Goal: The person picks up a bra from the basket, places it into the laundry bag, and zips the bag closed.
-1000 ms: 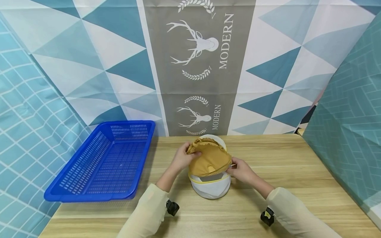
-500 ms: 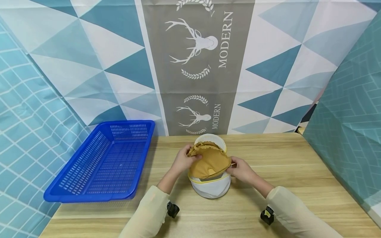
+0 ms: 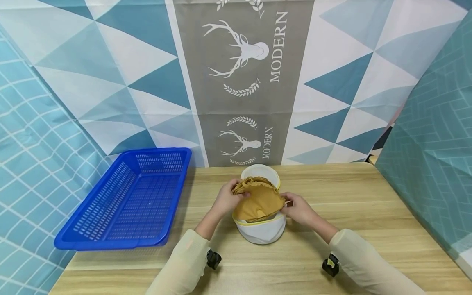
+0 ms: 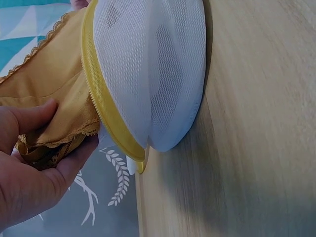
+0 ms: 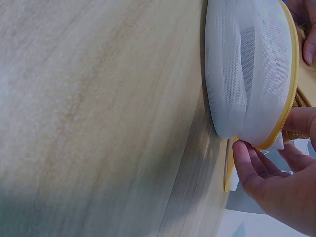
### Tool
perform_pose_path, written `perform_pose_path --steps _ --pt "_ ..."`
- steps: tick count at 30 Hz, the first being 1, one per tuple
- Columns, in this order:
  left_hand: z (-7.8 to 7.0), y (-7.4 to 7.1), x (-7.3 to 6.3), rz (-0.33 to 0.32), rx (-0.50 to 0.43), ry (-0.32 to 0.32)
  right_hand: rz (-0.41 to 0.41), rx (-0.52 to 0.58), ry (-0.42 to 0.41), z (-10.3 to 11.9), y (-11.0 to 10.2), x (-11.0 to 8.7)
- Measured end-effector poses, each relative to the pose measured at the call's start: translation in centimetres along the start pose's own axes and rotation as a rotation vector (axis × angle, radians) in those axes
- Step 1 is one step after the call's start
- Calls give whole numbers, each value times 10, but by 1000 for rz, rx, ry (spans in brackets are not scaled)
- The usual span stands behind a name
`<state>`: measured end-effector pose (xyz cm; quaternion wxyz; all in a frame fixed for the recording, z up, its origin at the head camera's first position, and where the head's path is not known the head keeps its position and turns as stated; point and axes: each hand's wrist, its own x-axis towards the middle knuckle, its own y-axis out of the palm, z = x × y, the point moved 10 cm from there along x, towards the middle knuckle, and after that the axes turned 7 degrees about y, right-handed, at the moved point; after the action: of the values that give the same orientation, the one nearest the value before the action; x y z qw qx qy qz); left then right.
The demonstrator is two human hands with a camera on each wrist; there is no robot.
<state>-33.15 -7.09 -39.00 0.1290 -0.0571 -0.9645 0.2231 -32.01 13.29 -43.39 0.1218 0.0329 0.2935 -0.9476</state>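
Note:
A mustard bra (image 3: 259,200) with scalloped lace edging is folded together, its lower part inside the mouth of a white mesh laundry bag (image 3: 262,232) with a yellow zip. My left hand (image 3: 227,198) pinches the bra's upper left side between thumb and fingers; the left wrist view shows folded straps or lace bunched under the thumb. On the other side, my right hand (image 3: 299,210) pinches the bag's zipped rim, clearly seen in the right wrist view. The bag's round lid (image 3: 261,171) is tipped back behind the bra. The bag's inside is mostly hidden.
To the left stands a blue plastic basket (image 3: 144,205) with perforated walls. Everything rests on a wood-grain table (image 3: 343,192). Behind it hangs a patterned cloth (image 3: 243,90), with more cloth along both sides.
The bra has sunk a little into the bag, narrowing the gap at the front rim. Its left edge has come down with my left hand, and more of the lid shows behind.

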Motion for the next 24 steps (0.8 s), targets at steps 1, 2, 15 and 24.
perform_pose_path --steps 1,2,15,24 --pt "0 0 0 2 11 1 -2 2 0 0 0 0" --pt "0 0 0 4 20 1 -2 3 -1 0 0 0" --pt "-5 1 -1 34 92 24 7 10 -7 0 1 0" --pt "-9 2 -1 59 155 56 6 34 0 1 0 -1"
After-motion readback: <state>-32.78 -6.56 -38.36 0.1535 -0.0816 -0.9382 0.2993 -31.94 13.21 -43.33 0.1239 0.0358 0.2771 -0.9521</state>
